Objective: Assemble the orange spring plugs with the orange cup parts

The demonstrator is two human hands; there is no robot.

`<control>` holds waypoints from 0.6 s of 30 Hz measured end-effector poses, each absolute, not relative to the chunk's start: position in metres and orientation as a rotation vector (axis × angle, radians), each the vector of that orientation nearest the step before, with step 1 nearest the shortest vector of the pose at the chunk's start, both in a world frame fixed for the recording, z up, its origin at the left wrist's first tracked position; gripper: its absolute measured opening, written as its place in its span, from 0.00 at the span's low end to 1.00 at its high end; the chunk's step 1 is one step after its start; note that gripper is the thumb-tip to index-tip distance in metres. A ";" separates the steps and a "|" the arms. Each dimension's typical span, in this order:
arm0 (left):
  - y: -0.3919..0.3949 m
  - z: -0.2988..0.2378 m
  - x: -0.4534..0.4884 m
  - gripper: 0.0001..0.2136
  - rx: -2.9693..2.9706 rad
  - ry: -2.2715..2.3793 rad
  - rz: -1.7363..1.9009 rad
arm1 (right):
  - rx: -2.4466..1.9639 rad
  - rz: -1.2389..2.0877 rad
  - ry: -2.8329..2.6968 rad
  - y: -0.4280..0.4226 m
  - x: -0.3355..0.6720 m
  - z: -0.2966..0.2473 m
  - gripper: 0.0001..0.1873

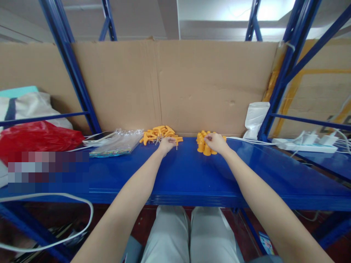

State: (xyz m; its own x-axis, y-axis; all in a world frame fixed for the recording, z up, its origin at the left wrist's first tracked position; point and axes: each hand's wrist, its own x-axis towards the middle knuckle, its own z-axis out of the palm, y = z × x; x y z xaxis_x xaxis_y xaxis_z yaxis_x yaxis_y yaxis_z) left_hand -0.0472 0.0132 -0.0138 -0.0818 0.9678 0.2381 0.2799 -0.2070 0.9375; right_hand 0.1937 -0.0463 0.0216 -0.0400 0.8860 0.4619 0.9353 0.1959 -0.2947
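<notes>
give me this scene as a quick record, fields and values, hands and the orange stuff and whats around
surface: blue metal shelf, cardboard sheet standing behind it
left hand: left hand at the near edge of the pile of orange T-shaped parts, fingers curled
right hand: right hand on the cluster of orange cone-shaped parts, fingers pinched
grip: what each hand holds is too small to tell
left side: clear plastic bag, phone, red bag
right side: white pouch, white power strip
</notes>
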 end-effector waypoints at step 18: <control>-0.006 -0.002 -0.019 0.10 1.293 0.890 1.574 | -1.483 -0.057 -2.020 -0.047 0.182 0.016 0.13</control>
